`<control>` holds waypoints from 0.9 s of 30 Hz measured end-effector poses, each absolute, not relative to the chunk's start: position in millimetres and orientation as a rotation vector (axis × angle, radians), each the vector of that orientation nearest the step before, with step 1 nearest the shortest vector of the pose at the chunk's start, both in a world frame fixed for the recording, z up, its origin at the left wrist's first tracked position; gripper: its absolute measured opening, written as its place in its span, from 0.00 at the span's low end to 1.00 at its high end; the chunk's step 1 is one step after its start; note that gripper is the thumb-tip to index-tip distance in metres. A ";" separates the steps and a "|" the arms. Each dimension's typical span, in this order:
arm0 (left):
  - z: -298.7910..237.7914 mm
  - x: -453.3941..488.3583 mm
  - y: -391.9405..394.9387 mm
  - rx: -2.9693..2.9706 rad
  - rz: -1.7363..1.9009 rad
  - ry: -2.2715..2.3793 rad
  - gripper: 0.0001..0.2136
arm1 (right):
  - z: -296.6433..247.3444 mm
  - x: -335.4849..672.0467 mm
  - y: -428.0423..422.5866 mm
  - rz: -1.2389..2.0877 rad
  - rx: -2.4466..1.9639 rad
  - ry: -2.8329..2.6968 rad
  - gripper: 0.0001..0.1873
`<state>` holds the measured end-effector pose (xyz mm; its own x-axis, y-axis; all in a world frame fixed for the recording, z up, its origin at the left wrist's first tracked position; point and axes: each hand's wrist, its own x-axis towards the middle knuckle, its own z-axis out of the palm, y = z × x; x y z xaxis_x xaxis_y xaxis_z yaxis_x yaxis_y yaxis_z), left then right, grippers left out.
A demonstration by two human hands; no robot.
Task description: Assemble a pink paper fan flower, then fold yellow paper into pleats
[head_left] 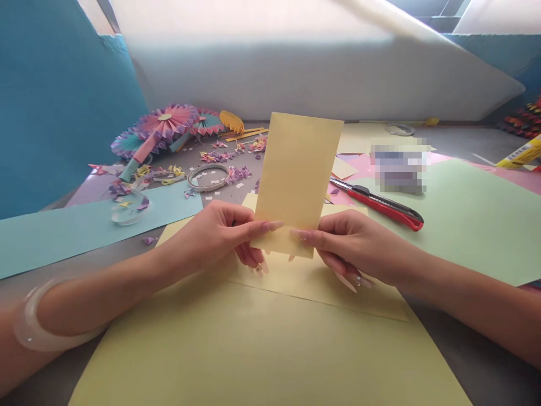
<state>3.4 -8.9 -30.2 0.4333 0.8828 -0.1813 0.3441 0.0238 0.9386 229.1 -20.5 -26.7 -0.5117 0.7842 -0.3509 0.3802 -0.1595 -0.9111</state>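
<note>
- Circling the left wrist at the lower left edge is a pale bangle (29,327).
- A blue sheet (76,231) lies flat on the table's left side, with a clear tape roll (127,213) on its far edge.
- Behind it, folded paper fans (163,127) in pink, purple and teal lie against the blue wall, with small coloured scraps (230,163) strewn in front of them.
- A thin ring (208,176) lies among those scraps.
- The left hand (215,234) is closed in a pinch on the card's lower left corner, thumb on the near face and fingers curled behind.
- The card (298,175), a plain yellow rectangle, stands upright and slightly tilted in the air at the centre, above the table, held only along its bottom edge.
- Beneath both hands lie two large yellow sheets (253,349), one overlapping the other.
- The right hand (355,242) is likewise closed on the card's lower right corner, thumb in front, its other fingers bent down below the edge.
- A red knife (380,204) lies just beyond the right hand, on a pink sheet (359,163).
- A green sheet (473,225) covers the table's right side.
- A yellow box (522,153) shows at the far right edge.
</note>
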 end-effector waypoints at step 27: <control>-31.5 1.4 -10.7 1.710 0.498 1.219 0.23 | -28.2 230.1 -18.7 1.740 -1.315 -1.766 0.28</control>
